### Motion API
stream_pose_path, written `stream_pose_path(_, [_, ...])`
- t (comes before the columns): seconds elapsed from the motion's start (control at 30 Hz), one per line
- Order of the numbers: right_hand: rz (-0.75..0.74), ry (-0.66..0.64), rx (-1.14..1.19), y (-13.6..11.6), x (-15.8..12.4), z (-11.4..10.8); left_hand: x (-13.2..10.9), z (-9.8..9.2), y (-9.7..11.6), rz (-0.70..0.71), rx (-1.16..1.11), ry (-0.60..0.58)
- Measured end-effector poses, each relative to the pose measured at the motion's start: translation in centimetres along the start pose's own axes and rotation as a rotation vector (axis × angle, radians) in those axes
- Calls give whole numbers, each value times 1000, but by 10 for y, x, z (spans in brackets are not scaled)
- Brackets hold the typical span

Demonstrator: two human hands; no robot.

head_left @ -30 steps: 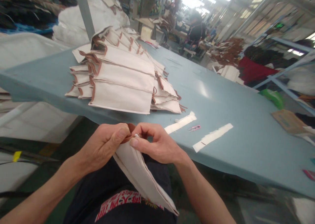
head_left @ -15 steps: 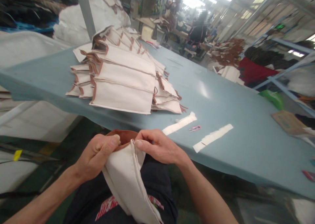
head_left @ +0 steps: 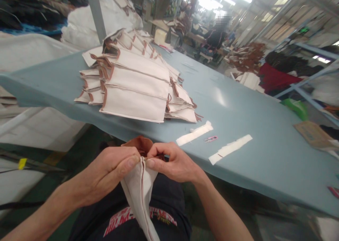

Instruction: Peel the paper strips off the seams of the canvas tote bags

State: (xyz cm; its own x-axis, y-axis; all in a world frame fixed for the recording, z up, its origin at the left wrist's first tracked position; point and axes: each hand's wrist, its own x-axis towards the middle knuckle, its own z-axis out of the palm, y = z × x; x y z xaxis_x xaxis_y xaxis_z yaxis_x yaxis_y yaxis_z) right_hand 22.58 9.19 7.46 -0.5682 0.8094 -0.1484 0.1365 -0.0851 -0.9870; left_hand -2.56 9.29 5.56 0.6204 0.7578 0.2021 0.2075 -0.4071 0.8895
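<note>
Both hands pinch the top edge of a cream fabric piece with brown lining (head_left: 141,195), a sewn pouch or bag panel, over my lap. My left hand (head_left: 116,168) is closed on it just left of a raised seam, thumb on top. Right of that seam, my right hand (head_left: 171,161) grips the same edge between thumb and curled fingers. Brown lining shows behind the fingertips, and the seam runs down from between the thumbs. The fabric's lower end hangs out of the frame.
A blue-green covered table (head_left: 233,110) spans ahead. On it lie a stack of cream pieces with brown edging (head_left: 135,103), pink thread snips (head_left: 210,139) and two cream strips, one nearer the right (head_left: 230,149). A metal post (head_left: 95,13) rises behind the stack. Another person (head_left: 215,38) sits far back.
My left hand has moved right to the seam, so both thumbs now meet beside it. The fabric's opening is drawn together and the hanging part looks narrower. The view has shifted slightly.
</note>
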Motion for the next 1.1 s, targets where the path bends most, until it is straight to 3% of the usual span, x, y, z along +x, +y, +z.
stream_pose_path(0.2, [2, 32, -12, 1, 0, 2, 8, 2, 14, -142, -12, -26])
stream_pose_path(0.37, [30, 2, 26, 3, -1, 3, 5, 2, 12, -189, -49, -45])
stream_pose_path(0.7, [40, -51, 124, 11, 2, 7, -6, -10, 5, -318, -204, -202])
stream_pose_path(0.93, [2, -39, -29, -3, 0, 12, -3, -6, 14, -433, -166, -180])
stream_pose_path(1.1, [-91, 3, -114, -6, 1, 16, 2, -7, 23, -418, -137, -157])
